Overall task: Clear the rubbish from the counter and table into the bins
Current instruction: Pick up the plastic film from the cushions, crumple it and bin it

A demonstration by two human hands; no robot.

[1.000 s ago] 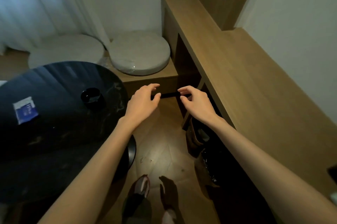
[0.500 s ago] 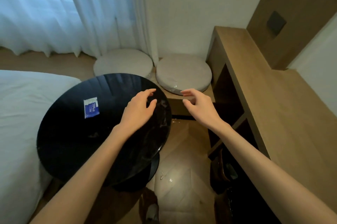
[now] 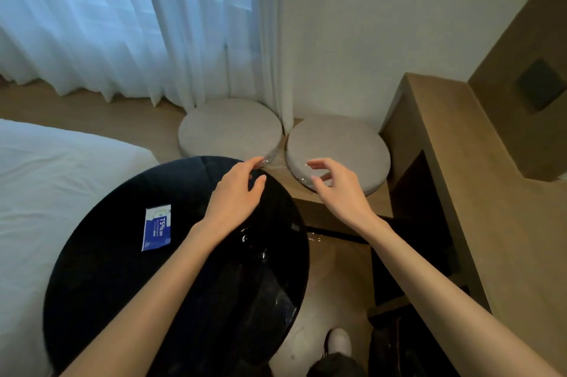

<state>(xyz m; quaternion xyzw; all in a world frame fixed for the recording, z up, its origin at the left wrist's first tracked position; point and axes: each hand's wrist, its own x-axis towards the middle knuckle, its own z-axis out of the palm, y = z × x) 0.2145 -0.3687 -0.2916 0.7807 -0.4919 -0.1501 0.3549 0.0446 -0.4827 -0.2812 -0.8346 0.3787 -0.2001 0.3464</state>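
A blue and white wipe packet (image 3: pixel 156 227) lies flat on the round black table (image 3: pixel 122 269), left of centre. My left hand (image 3: pixel 236 195) hovers over the table's far right part, fingers apart and empty, to the right of the packet. My right hand (image 3: pixel 337 189) is held in the air past the table's right edge, over the floor in front of a grey cushion, fingers curled apart and empty. A dark bin bag (image 3: pixel 395 346) shows under the wooden counter (image 3: pixel 478 192) at the lower right.
Two round grey cushions (image 3: pixel 230 128) (image 3: pixel 337 146) sit on a low wooden step beyond the table. A white bed (image 3: pixel 46 192) fills the left. Sheer curtains (image 3: pixel 122 24) hang behind. My shoe (image 3: pixel 339 341) stands on the wooden floor near the table's edge.
The view has swung left and up from the counter to the table and curtains. The packet now sits nearer the middle. Both hands stay raised and empty.
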